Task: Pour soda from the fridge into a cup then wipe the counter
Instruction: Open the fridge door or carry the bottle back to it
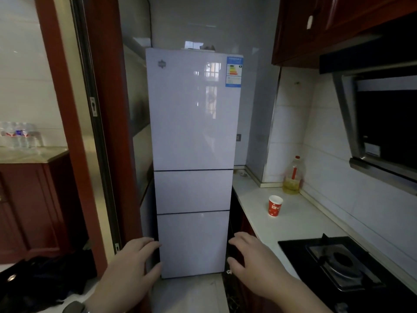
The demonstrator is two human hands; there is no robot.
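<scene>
12 o'clock: tall white glossy three-door fridge (191, 132), doors closed; soda unseen, likely inside. Left hand (128, 263) at 7 o'clock, right hand (255, 260) at 5 o'clock, both empty, fingers spread. Red paper cup (275, 205) upright on white counter (300, 224), 4 o'clock. Advice: hook top door edge, pull steadily, keep other hand free for bottle.

A dark wristwatch (75, 308) (half out of frame) sits behind the bare left hand (132, 265).
</scene>
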